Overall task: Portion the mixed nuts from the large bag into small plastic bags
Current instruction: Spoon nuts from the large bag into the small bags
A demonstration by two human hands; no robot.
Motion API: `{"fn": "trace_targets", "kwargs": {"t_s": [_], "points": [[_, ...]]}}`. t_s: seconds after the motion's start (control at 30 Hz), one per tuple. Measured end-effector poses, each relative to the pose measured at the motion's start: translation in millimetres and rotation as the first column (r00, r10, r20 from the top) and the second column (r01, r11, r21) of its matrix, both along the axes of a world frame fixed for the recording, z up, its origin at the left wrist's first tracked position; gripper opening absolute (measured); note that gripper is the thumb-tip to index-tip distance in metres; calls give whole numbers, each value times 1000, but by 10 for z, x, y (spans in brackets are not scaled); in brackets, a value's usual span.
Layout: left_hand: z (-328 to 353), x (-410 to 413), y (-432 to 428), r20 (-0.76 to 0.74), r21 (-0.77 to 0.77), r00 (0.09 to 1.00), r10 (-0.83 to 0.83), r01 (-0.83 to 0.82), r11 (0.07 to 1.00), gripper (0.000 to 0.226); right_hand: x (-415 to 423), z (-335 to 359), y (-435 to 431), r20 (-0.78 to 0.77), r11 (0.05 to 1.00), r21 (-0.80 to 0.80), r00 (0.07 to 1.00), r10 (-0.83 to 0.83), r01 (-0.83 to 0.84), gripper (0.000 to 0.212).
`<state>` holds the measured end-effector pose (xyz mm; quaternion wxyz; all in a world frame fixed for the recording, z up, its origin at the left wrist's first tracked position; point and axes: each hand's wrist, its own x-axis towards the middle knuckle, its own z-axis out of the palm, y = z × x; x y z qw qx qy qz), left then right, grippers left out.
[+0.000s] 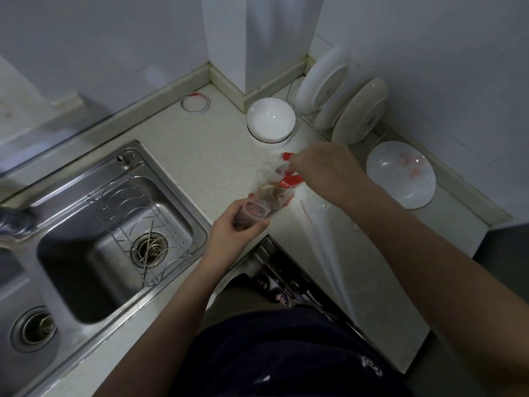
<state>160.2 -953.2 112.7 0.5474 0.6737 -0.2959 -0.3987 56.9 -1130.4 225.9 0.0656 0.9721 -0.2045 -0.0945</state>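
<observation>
The large clear bag of mixed nuts [282, 186], marked with red bands, hangs tilted over the pale countertop [200, 156]. My right hand [323, 167] grips its upper end, so the nuts gather at the lower end. My left hand [234, 227] holds a small clear plastic bag [253, 214] right under that lower end, fingers curled round it. Some brown nuts show inside the small bag. Thin clear plastic [323, 253] lies on the counter below my right forearm.
A steel sink [114, 224] with a wire rack lies to the left. An upturned white bowl [270, 118], plates in a rack [355, 110], another white bowl [400, 174] and a tape ring [195, 102] stand behind. The counter edge runs just below my hands.
</observation>
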Motion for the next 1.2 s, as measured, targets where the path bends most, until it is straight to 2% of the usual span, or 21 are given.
{"fn": "trace_targets", "kwargs": {"t_s": [0.1, 0.23, 0.47, 0.67, 0.8, 0.97, 1.07, 1.13, 1.2], "points": [[-1, 5, 27, -7, -8, 1000, 6, -6, 1000, 38, 117, -137, -81, -155, 999, -27, 987, 41, -45, 20], [-5, 20, 71, 3, -21, 1000, 21, -20, 1000, 38, 209, -343, -181, -266, 998, 17, 962, 58, -56, 22], [-40, 21, 123, -10, -3, 999, 52, -52, 999, 38, 285, -579, -343, -216, 985, 55, 961, 173, -165, 6], [-43, 42, 164, -18, 9, 997, 69, -69, 998, 38, 375, -664, -225, -325, 980, 1, 927, 189, -199, 34], [-52, 59, 205, -40, 15, 994, 102, -102, 995, 37, 392, -820, -232, -330, 993, -2, 937, 110, -118, 17], [-47, 94, 248, -30, 29, 996, 89, -88, 996, 38, 405, -887, -337, -199, 990, 131, 980, -18, 45, 10], [-36, 104, 248, -17, 34, 996, 93, -93, 995, 39, 382, -864, -426, -223, 970, 194, 969, -104, 149, 15], [-36, 113, 239, -16, 35, 996, 92, -92, 995, 39, 369, -842, -467, -238, 915, 277, 944, -230, 293, 27], [-32, 119, 227, -16, 42, 996, 90, -90, 995, 39, 356, -825, -498, -271, 820, 357, 890, -367, 447, 28]]}}
